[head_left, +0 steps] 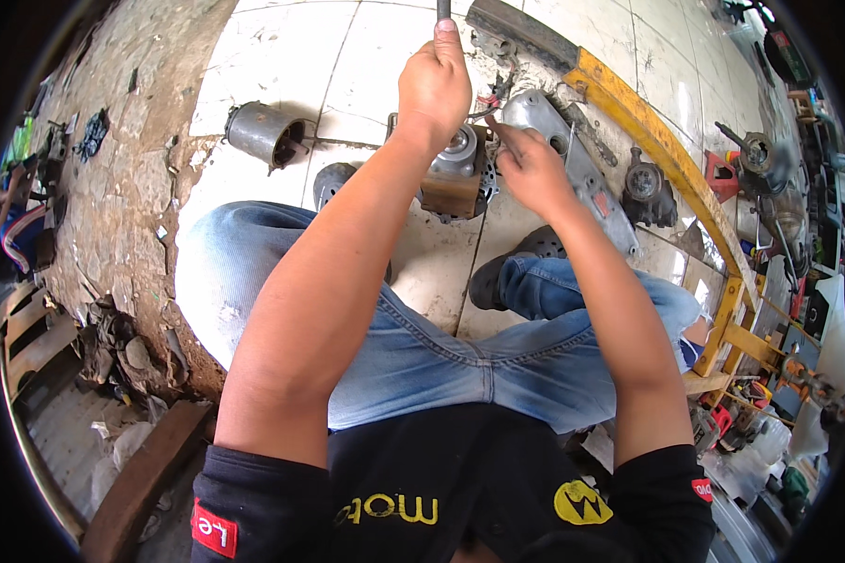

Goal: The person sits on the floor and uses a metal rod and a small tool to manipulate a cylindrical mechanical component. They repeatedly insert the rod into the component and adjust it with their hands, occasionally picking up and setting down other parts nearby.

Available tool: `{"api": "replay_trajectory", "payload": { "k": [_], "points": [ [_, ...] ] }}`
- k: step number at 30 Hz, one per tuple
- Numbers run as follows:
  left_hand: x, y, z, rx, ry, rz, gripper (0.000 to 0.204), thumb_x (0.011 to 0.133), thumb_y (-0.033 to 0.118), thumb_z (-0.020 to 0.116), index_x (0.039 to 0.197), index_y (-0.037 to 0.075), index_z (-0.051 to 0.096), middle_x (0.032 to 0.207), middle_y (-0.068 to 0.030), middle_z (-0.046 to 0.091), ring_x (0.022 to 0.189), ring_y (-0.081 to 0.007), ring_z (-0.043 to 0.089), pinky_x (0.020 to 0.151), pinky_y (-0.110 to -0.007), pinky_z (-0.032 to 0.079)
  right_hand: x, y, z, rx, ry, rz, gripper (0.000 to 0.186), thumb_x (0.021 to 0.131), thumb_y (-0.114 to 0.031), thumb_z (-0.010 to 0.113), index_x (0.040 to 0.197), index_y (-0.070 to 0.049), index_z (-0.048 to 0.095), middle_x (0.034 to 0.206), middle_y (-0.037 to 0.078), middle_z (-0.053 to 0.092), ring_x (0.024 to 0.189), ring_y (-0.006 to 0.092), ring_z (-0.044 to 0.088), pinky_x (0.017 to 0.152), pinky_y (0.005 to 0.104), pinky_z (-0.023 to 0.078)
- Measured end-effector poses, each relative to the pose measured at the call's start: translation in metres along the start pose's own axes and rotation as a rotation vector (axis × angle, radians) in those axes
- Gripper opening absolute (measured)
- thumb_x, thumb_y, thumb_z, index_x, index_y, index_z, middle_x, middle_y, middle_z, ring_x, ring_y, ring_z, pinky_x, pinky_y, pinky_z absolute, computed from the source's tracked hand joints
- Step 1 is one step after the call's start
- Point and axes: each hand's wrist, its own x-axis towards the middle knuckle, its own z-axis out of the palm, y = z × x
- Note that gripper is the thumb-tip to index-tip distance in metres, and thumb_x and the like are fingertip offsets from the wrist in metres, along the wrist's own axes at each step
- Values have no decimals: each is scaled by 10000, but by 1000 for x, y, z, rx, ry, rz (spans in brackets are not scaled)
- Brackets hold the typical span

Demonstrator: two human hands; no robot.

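My left hand [437,83] is closed around a dark rod [444,9], thumb laid along it, above the middle of the work. The rod runs out of the picture at the top. My right hand [533,169] is closed beside a round silver metal part [456,153], fingers curled; what it holds is hidden. That part sits on a brown block [446,198] on the tiles between my feet. Just right of it lies a long, flat grey metal cover [577,164] with holes. My left forearm hides some of the block's left side.
An open metal cylinder [265,133] lies at the left. A yellow metal frame [662,127] arcs along the right, with a dark motor-like part [648,188] inside it. Beyond stand more machine parts [759,155] and clutter. Bare dirt [127,206] borders the tiles on the left.
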Motion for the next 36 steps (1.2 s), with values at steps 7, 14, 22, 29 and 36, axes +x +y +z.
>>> {"api": "replay_trajectory", "payload": {
  "k": [7,14,22,29,36],
  "points": [
    [0,-5,0,-118,-8,38,570,1032,561,321,755,85,465,620,-22,441,542,-132,404,526,-309,349,1,-21,-1,808,-7,504,342,951,-168,513,1258,-18,511,883,132,676,688,146,628,604,303,504],
    [-2,1,0,-69,-4,1,655,1041,544,307,810,-12,564,694,-105,565,693,-199,518,715,-379,469,-1,-23,-3,1088,-132,674,368,1022,-267,461,1345,-91,461,835,96,662,520,112,516,448,276,417],
    [2,-1,1,-31,-18,33,658,1043,540,301,813,-18,565,693,-125,572,686,-231,525,726,-395,474,-5,-9,-5,1161,-243,800,329,1027,-277,469,1329,-148,484,822,97,647,477,113,468,413,270,357],
    [6,-8,3,-145,5,82,550,1028,554,357,735,100,460,585,19,415,473,-79,385,425,-267,335,-6,-9,-2,1178,-318,752,582,1022,-276,501,1523,-139,237,813,75,607,460,108,421,429,271,353],
    [2,-1,1,-8,-11,24,680,1043,540,281,857,-35,591,782,-191,623,766,-309,579,804,-426,477,-10,1,-1,562,-352,372,689,944,-247,580,1523,-87,242,921,146,674,608,207,600,548,335,490]
  ]
}}
